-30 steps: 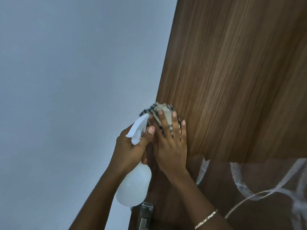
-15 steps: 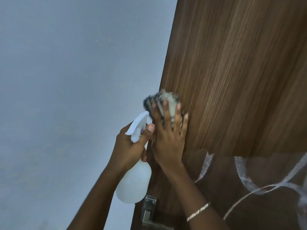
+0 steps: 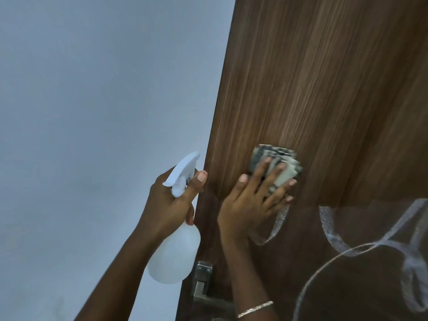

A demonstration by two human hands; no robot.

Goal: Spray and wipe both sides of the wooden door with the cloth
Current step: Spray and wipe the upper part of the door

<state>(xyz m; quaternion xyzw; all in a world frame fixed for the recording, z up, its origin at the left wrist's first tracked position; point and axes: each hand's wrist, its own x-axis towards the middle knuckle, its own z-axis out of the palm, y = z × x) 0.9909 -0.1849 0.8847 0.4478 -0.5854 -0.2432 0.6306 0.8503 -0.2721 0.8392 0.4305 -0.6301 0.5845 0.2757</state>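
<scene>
The wooden door (image 3: 324, 89) filled the right of the view, its near edge set against a pale wall (image 3: 92, 89). The bottle (image 3: 173, 258), white and opaque, hung nozzle-up just beside that edge; how much liquid it held could not be told. The left hand (image 3: 171, 205) was wrapped round its neck, probably to hold it clear of the wiping yet ready to spray. The right hand (image 3: 250, 205), fingers spread straight, pressed the folded cloth (image 3: 275, 154) flat to the door face above the handle (image 3: 201, 283), likely so the whole pad rubbed the wood.
</scene>
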